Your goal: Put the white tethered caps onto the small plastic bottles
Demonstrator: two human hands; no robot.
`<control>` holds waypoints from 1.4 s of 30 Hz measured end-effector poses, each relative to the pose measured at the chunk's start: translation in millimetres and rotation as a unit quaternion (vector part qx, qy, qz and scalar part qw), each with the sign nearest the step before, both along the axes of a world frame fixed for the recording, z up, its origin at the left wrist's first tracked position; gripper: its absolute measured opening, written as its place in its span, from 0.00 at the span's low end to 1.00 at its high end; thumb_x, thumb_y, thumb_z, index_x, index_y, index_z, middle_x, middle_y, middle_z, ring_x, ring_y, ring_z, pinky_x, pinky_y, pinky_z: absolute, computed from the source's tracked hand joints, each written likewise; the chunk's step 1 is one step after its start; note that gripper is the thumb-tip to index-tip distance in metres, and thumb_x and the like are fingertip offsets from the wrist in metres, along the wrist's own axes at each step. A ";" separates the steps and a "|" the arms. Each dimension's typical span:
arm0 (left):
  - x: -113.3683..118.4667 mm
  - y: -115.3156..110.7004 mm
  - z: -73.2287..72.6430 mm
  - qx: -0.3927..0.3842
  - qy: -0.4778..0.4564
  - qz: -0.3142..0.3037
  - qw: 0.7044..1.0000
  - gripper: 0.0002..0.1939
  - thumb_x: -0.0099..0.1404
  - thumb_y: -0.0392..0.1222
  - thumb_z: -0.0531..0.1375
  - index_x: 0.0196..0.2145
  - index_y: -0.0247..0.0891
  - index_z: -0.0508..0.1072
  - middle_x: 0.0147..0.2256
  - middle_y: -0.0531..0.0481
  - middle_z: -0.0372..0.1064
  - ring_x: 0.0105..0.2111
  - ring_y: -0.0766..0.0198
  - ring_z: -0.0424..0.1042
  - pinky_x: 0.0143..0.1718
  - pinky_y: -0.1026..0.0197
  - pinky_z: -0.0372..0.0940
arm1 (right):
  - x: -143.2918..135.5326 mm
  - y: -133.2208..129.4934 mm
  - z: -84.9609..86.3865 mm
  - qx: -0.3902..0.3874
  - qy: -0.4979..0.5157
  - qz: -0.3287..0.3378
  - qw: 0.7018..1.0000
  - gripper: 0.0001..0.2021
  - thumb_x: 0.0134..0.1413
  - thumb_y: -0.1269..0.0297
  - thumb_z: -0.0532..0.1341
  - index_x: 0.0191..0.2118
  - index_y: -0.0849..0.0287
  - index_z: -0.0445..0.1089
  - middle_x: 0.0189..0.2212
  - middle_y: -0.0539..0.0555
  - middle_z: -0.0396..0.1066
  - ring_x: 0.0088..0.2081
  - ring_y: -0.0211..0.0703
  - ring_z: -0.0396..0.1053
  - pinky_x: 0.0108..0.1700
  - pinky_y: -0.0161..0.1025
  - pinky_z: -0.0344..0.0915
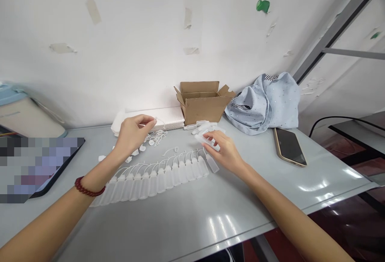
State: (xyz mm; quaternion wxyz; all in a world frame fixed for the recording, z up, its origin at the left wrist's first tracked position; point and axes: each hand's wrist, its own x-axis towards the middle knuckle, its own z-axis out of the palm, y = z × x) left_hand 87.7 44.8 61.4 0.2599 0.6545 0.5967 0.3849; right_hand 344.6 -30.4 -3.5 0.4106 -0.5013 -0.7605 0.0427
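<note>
Bottle (199,138) in the head view: small, translucent, apparently plastic. Looked very light and probably empty, with thin walls likely to give a little under a squeeze and spring back. Seemed smooth enough to slip between dry fingers or skid at a nudge, yet unlikely to break if dropped. Called for a gentle hold around the middle of the body, with the neck left clear.

Lay within the grasp of the right hand (225,149), between thumb and curled fingers, near the right end of the row of bottles (158,181) on the surface (150,230). Jutted leftward past the fingertips, close to the loose bottles (207,125) before the cardboard box (207,109). Could not tell whether 1 bottle or more, being partly hidden by the hand.

At the left hand (132,133), raised near the heap of strips (158,137): pinched a thin white strip (156,120) with thumb and index fingertips pressed together. Looked nearly weightless, soft and bendy; best taken near an end, to keep from tangling. Trailed from the fingertips to the right, hard to make out against the white stack (171,116) behind.
</note>
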 end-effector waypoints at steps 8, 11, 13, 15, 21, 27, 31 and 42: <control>15.5 -26.1 -4.3 -0.199 -0.205 -0.144 0.947 0.11 0.53 0.47 0.66 0.29 0.36 0.77 0.33 0.48 0.73 0.32 0.66 0.69 0.36 0.63 0.66 | -12.1 -11.0 10.3 -0.086 0.137 0.050 0.986 0.07 0.55 0.67 0.60 0.41 0.58 0.69 0.39 0.56 0.73 0.39 0.43 0.71 0.36 0.39 0.71; 26.0 -38.1 -4.9 -0.263 -0.269 -0.202 0.904 0.08 0.55 0.44 0.66 0.29 0.36 0.76 0.31 0.50 0.71 0.29 0.69 0.67 0.35 0.65 0.65 | -17.0 -15.2 11.3 -0.111 0.164 0.071 0.978 0.09 0.55 0.66 0.61 0.42 0.57 0.69 0.39 0.55 0.73 0.40 0.42 0.71 0.38 0.39 0.72; 31.2 -44.0 -6.2 -0.294 -0.301 -0.216 0.881 0.07 0.55 0.42 0.66 0.30 0.36 0.75 0.29 0.52 0.70 0.28 0.70 0.66 0.34 0.65 0.65 | -19.2 -17.2 11.4 -0.129 0.177 0.083 0.972 0.09 0.55 0.65 0.62 0.43 0.57 0.70 0.39 0.55 0.73 0.39 0.42 0.72 0.38 0.40 0.72; 34.4 -48.0 -8.3 -0.306 -0.306 -0.217 0.875 0.08 0.55 0.41 0.66 0.31 0.36 0.74 0.28 0.52 0.70 0.28 0.69 0.67 0.34 0.65 0.64 | -20.1 -18.7 11.5 -0.141 0.191 0.088 0.967 0.10 0.54 0.65 0.62 0.43 0.57 0.70 0.39 0.55 0.72 0.38 0.42 0.72 0.39 0.40 0.72; 37.4 -51.8 -11.9 -0.316 -0.301 -0.191 0.879 0.13 0.56 0.42 0.66 0.36 0.41 0.67 0.28 0.54 0.71 0.24 0.70 0.64 0.29 0.65 0.61 | -20.6 -19.9 12.0 -0.147 0.195 0.108 0.964 0.11 0.54 0.66 0.62 0.44 0.57 0.69 0.39 0.54 0.72 0.39 0.41 0.72 0.40 0.41 0.71; 39.6 -56.2 -12.3 -0.264 -0.231 -0.214 0.912 0.09 0.59 0.45 0.62 0.34 0.39 0.73 0.29 0.51 0.72 0.25 0.68 0.65 0.29 0.63 0.62 | -22.7 -21.4 11.7 -0.143 0.191 0.115 0.964 0.10 0.54 0.65 0.63 0.43 0.58 0.69 0.38 0.54 0.72 0.37 0.41 0.72 0.39 0.40 0.71; 39.0 -63.4 -10.1 -0.194 -0.158 -0.246 0.936 0.12 0.61 0.48 0.58 0.38 0.40 0.75 0.32 0.50 0.73 0.26 0.65 0.67 0.31 0.62 0.63 | -24.2 -24.1 13.9 -0.145 0.192 0.110 0.964 0.08 0.54 0.64 0.63 0.41 0.57 0.70 0.36 0.53 0.72 0.36 0.41 0.72 0.38 0.40 0.71; 38.9 -74.8 -8.4 -0.160 -0.091 -0.223 0.957 0.12 0.58 0.52 0.60 0.30 0.41 0.75 0.23 0.53 0.68 0.24 0.63 0.67 0.28 0.63 0.63 | -31.6 -30.6 16.3 -0.102 0.156 0.124 0.975 0.07 0.53 0.64 0.63 0.39 0.56 0.70 0.35 0.53 0.73 0.35 0.39 0.71 0.33 0.37 0.72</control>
